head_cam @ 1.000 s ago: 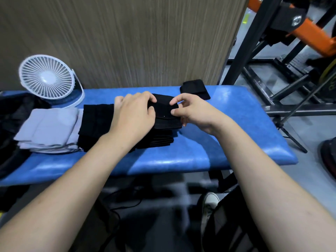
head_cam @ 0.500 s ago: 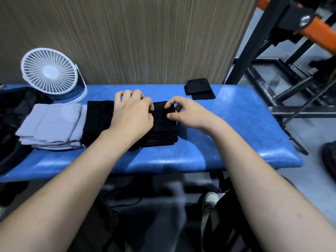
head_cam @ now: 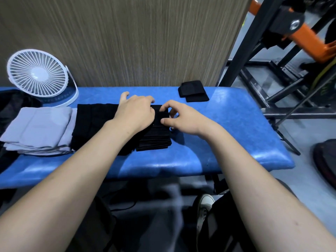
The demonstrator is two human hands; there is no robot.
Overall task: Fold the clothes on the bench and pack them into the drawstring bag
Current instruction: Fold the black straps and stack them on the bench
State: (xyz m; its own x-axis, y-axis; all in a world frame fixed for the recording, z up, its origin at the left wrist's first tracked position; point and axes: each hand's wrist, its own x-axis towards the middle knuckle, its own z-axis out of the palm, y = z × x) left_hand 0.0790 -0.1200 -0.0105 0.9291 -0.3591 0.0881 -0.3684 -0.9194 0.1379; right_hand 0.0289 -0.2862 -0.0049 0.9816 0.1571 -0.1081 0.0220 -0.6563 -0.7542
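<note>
Left hand (head_cam: 135, 113) flat on black garment (head_cam: 154, 137), right hand (head_cam: 183, 118) grip seemingly pinching its edge

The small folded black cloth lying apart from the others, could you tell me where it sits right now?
In the head view, the small black cloth lies at the blue bench's far edge, right of centre, beyond the right hand and near the wood-grain wall.

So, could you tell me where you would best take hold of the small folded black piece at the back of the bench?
Probably pinch the small folded black piece across its short width, coming from above with the right hand. It lies flat on the blue bench, apart from the other clothes, with free edges all round.
</note>
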